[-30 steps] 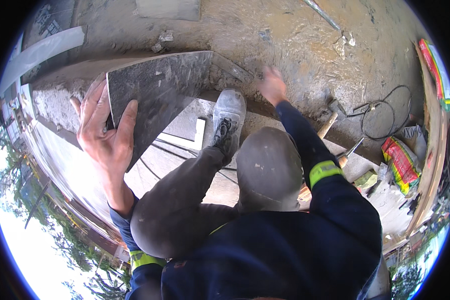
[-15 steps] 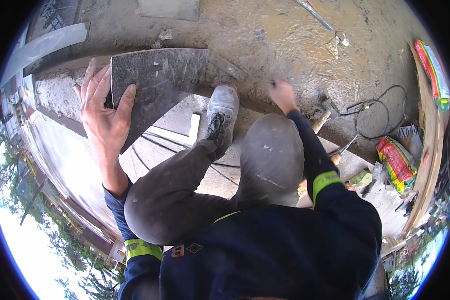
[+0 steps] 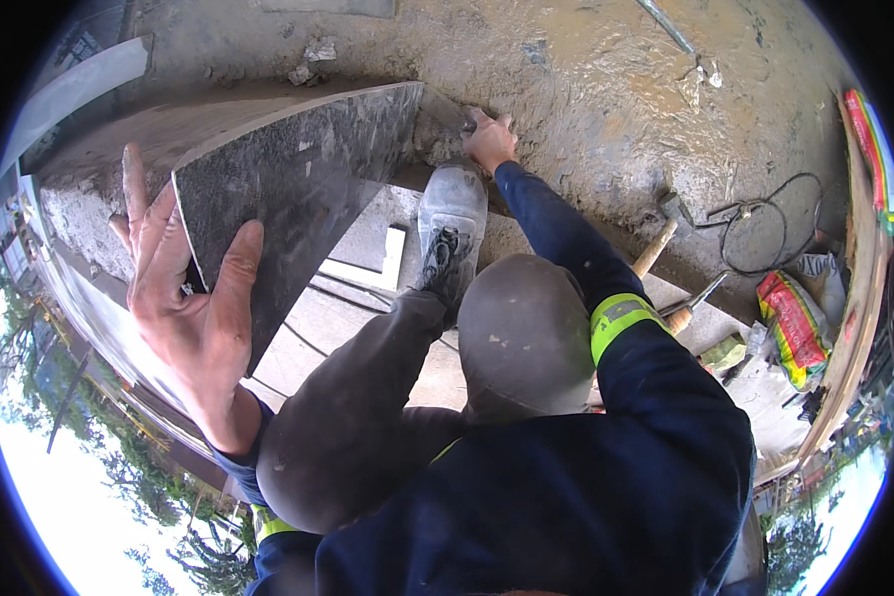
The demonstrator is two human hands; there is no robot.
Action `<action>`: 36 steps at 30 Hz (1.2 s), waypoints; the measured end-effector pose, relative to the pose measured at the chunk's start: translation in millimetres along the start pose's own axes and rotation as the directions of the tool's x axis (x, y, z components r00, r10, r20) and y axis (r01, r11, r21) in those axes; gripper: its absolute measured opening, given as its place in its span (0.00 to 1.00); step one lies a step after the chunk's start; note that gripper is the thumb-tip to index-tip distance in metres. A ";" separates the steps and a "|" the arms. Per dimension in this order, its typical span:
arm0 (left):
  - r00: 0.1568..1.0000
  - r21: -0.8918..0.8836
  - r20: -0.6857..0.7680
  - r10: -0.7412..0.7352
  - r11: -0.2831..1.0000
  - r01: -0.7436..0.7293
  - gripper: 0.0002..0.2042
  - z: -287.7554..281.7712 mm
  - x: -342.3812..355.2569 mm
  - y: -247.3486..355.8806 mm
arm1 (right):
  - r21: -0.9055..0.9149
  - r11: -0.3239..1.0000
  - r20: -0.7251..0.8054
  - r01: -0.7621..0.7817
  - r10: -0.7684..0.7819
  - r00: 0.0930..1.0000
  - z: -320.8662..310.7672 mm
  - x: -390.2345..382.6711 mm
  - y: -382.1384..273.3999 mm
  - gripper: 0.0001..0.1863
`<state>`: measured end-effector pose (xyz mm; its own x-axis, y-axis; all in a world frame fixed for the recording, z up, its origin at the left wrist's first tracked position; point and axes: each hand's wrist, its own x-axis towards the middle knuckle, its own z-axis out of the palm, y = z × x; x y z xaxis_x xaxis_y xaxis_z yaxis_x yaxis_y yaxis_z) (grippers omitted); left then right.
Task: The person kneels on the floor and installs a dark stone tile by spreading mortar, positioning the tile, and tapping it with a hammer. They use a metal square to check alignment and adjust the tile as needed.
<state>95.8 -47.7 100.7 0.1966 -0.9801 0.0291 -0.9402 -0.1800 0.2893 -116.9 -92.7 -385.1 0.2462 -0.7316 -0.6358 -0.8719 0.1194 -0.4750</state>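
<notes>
My left hand (image 3: 194,308) grips the left edge of a dark grey stone-like slab (image 3: 298,179), thumb on its upper face and the other fingers beyond the edge. The slab is tilted, its left side raised, with shadow along its far edge. My right hand (image 3: 490,141) is closed at the right end of a flat grey strip (image 3: 440,107) beside the slab's right corner. Its fingertips are partly hidden, but they appear to hold the strip's end. My dusty shoe (image 3: 452,223) stands just below that hand.
Wet, rough mortar (image 3: 606,109) covers the ground ahead. To the right are a wooden tool handle (image 3: 655,248), a looped black cable (image 3: 765,233) and a red and yellow bag (image 3: 793,323) beside a wooden board (image 3: 859,288). A white angled piece (image 3: 391,260) lies left of my shoe.
My left hand has shifted left and nearer me, and the slab's left side has risen. My right hand has moved left and away from me, reaching the grey strip.
</notes>
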 end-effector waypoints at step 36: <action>0.994 -0.090 -0.029 0.108 0.990 -0.110 0.27 1.0 3.1 -4.5 | -0.429 0.823 -0.061 0.372 -0.437 0.897 7.1 -43.2 27.9 0.34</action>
<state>100.3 -50.1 98.5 0.1018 -0.9909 0.0875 -0.9271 -0.0626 0.3696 -148.9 -53.0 -375.2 0.5765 -0.7493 -0.3260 -0.8077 -0.4621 -0.3663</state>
